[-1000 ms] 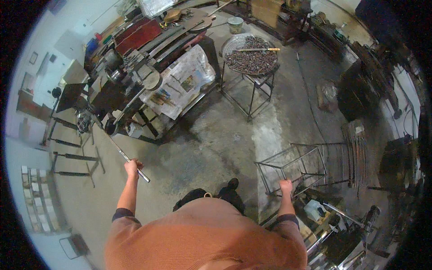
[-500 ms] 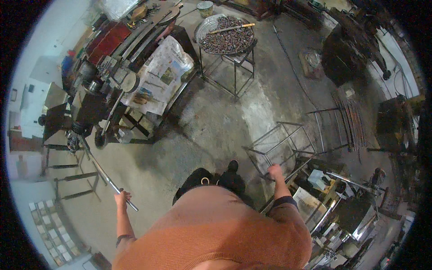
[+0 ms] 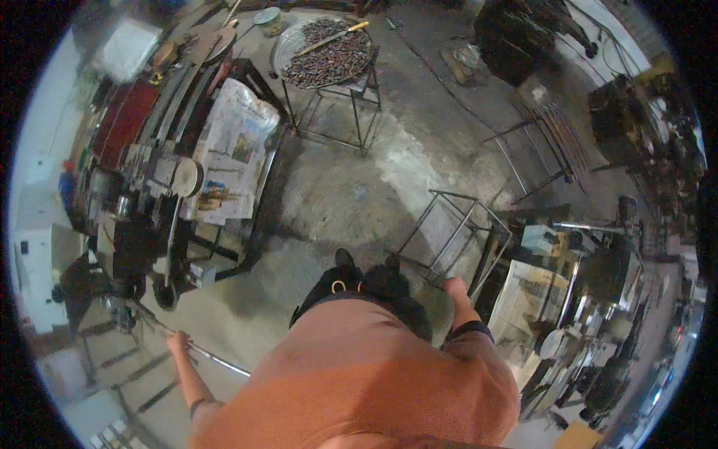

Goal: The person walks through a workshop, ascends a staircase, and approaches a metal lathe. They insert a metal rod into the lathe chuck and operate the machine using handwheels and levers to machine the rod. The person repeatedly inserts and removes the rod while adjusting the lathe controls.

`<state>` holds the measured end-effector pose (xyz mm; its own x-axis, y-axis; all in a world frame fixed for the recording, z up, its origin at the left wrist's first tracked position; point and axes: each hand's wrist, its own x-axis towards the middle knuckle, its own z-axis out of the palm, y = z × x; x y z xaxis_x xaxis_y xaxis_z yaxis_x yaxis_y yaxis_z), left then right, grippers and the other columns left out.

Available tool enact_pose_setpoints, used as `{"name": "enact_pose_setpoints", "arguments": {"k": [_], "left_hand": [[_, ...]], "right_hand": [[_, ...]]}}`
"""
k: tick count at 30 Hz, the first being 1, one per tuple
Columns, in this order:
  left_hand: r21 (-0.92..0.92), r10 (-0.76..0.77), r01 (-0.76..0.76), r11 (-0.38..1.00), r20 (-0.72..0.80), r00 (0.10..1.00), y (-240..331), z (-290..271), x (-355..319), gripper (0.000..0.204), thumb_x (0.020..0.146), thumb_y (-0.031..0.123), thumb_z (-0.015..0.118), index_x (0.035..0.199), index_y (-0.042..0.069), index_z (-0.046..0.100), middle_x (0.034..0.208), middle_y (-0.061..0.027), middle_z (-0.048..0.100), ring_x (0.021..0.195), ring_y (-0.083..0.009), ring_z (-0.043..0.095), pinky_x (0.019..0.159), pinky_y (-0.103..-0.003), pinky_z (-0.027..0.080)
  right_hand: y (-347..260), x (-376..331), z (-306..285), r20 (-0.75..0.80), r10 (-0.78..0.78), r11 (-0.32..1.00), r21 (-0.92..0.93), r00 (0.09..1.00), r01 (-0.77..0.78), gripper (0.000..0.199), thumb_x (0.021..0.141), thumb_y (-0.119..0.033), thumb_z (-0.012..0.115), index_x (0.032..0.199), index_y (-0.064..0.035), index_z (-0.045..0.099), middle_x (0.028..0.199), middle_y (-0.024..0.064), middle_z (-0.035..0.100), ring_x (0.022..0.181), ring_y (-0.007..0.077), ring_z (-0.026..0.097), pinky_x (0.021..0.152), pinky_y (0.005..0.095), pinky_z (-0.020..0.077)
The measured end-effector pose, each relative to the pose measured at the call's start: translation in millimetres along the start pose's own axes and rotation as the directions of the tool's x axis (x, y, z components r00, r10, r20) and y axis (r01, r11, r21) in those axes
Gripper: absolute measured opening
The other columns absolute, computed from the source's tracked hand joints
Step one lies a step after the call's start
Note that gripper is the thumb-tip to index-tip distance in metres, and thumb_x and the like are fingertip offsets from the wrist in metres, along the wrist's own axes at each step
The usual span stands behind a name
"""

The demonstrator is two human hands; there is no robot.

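My left hand (image 3: 178, 343) is closed around a long, thin metal rod (image 3: 218, 361). One shiny end of the rod reaches toward my body; the other runs out toward the dark machine on the left. My right hand (image 3: 454, 286) is held low in front of me with its fingers curled. It overlaps the near edge of an open metal frame stand (image 3: 467, 223), and whether it touches the stand or grips anything is hidden.
A round pan (image 3: 284, 51) heaped with small dark pieces sits on a metal stand, a yellow-handled tool lying across it. Left is a workbench with newspaper (image 3: 238, 153) and a machine lever (image 3: 173, 232). Cluttered machinery (image 3: 598, 292) stands right; long bars (image 3: 565, 142) lie beyond.
My view has turned to the right, so the pan and workbench shift leftward. My left hand still grips the rod, now swung more across toward my body. My right hand stays low.
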<state>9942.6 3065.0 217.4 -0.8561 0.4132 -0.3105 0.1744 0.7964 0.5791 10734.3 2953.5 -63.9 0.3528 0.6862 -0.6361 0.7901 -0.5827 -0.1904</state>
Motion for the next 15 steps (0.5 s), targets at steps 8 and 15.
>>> {"name": "enact_pose_setpoints", "arguments": {"k": [8,15], "left_hand": [[0.082,-0.057,0.038,0.996,0.242,0.969,-2.2,-18.1,8.3,0.023,0.068,0.011,0.054,0.086,-0.002,0.046,0.069,-0.0143,0.055,0.058,-0.0231,0.054,0.047,-0.035,0.042],[0.323,-0.134,0.121,0.939,0.017,0.991,-52.3,-45.0,100.8,0.027,0.07,0.016,0.056,0.091,0.0,0.051,0.074,-0.0116,0.054,0.051,-0.0185,0.047,0.04,-0.031,0.037]], "right_hand": [[7.3,-92.2,89.4,0.261,-0.057,0.967,-0.224,0.964,0.118,0.019,0.074,-0.023,0.055,0.084,-0.0096,0.063,0.081,0.0108,0.059,0.078,0.026,0.056,0.067,0.0394,0.0455],[-25.6,-197.2,150.2,0.508,0.099,0.984,0.078,0.856,-0.16,0.02,0.074,-0.023,0.055,0.087,-0.0099,0.063,0.08,0.01,0.059,0.077,0.0244,0.056,0.064,0.0379,0.0447]]}}
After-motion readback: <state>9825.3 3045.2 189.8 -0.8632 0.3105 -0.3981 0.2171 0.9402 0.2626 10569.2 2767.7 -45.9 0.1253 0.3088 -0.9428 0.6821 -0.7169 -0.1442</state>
